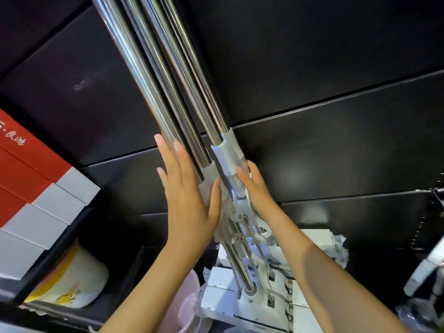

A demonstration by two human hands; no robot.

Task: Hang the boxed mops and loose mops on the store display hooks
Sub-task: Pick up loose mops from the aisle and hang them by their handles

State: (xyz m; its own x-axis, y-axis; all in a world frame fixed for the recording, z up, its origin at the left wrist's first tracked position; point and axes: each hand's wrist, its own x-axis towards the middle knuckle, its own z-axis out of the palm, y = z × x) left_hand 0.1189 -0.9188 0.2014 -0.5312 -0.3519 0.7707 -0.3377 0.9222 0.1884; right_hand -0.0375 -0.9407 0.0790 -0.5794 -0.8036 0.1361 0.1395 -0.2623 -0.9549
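Several loose mops hang close together, their steel handles running from the top left down to grey collars and white squeeze heads at the bottom centre. My left hand lies flat with fingers spread against the left side of the bundle, thumb over a collar. My right hand presses on the right side at the white joint, fingers partly hidden behind the mops. The hooks are out of view above. Boxed mops in red and grey cartons lie stacked at the left.
A black panelled display wall stands behind the mops. Below left sit a white and yellow tub and a pink basin. Crumpled plastic wrap lies by the mop heads. Another mop part pokes in at the right edge.
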